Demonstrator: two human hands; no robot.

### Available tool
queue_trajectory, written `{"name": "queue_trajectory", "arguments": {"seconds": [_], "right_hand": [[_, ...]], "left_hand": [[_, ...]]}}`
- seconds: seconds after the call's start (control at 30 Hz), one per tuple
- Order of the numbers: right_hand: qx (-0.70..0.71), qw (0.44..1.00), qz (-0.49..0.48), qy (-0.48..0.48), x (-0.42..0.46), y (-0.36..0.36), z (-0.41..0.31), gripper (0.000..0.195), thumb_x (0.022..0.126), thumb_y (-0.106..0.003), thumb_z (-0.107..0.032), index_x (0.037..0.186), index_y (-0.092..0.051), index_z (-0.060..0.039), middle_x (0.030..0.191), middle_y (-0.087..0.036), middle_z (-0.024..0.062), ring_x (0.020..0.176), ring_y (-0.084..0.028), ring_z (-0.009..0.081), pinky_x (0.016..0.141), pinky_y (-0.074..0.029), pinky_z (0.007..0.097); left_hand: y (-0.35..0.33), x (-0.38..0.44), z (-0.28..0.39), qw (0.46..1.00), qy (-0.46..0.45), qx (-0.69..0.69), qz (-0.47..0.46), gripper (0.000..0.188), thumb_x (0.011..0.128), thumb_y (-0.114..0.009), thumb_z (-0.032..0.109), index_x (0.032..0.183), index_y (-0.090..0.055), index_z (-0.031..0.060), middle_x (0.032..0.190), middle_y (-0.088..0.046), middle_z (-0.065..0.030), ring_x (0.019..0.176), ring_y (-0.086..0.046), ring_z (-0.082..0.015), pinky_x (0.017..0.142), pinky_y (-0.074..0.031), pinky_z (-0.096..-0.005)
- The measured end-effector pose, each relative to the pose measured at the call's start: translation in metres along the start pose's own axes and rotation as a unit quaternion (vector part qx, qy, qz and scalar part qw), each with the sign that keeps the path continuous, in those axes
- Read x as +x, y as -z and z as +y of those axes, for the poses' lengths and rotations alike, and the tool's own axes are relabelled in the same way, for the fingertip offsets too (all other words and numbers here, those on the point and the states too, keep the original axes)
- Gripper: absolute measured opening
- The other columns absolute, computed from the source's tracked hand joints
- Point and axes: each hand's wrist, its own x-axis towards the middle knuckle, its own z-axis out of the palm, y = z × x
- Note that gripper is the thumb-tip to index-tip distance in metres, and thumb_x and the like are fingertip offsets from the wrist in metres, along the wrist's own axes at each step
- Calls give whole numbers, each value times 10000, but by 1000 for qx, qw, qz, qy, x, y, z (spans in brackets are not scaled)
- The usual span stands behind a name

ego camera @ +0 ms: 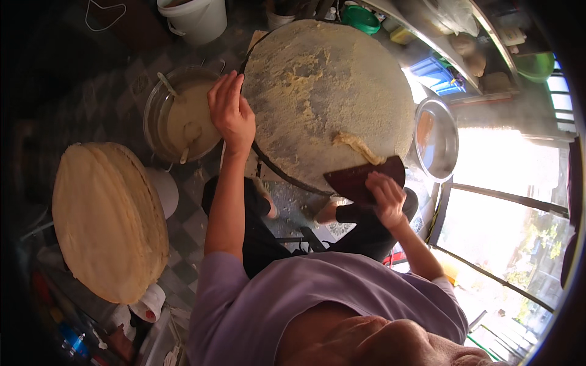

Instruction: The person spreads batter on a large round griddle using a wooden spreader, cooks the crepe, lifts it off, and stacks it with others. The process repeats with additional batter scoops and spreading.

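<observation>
Before me lies a large round griddle [366, 87], its top covered by a thin, patchy layer of pale yellow batter [306, 91]. My right hand [388, 199] grips a dark, broad-bladed scraper [350, 183] at the griddle's near right edge. A rolled strip of dough [359, 146] lies on the surface just beyond the blade, one end against it. My left hand [232, 114] holds nothing and is raised beside the griddle's left rim, fingers extended; whether it touches the rim I cannot tell. Left of that hand stands a bowl of batter [190, 119] with a ladle [185, 153] in it.
A tall stack of thin round flatbreads [110, 219] rests at the left. A metal basin [437, 142] stands against the griddle's right side. At the back are a white bucket [197, 20] and a green bowl [360, 19]. Shelves [430, 39] line the right, above a bright window [494, 206].
</observation>
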Motion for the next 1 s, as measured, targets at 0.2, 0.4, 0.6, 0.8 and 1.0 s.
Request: {"name": "queue_trajectory", "arguments": {"seconds": [0.2,0.4,0.6,0.8,1.0], "right_hand": [[-27,997,43,50,124,-51,58,292,684,-616,69,947,-678,-43,1028,-693,64,920,-682,248,754,-566,346],[-36,996,73,47,226,-101,114,293,691,-627,49,921,-697,-119,872,-669,51,866,-671,268,689,-545,388],[-82,995,50,25,298,-136,155,282,718,-587,10,932,-714,-124,902,-681,81,904,-672,292,750,-539,412],[-72,997,38,8,344,-160,175,287,761,-577,-21,975,-727,-139,936,-711,116,898,-682,327,749,-549,434],[-53,992,100,-47,347,-154,190,316,765,-580,6,1000,-730,-143,968,-716,113,904,-687,313,741,-552,413]], "left_hand": [[2,0,10,999,25,-17,20,396,796,-582,-147,1128,-697,36,1162,-696,-96,1085,-627,-291,914,-511,-393],[4,3,9,998,48,-20,19,408,789,-577,-151,1131,-694,38,1162,-697,-91,1096,-623,-290,899,-517,-388],[-3,2,15,997,65,-41,12,420,782,-571,-158,1134,-693,37,1168,-691,-99,1122,-617,-301,918,-519,-402],[-4,1,7,998,49,-22,25,412,789,-579,-156,1137,-692,35,1166,-691,-107,1130,-616,-306,925,-519,-410],[-10,0,-7,997,77,1,9,398,790,-606,-141,1150,-665,18,1155,-675,-141,1125,-605,-336,937,-511,-447]]}}
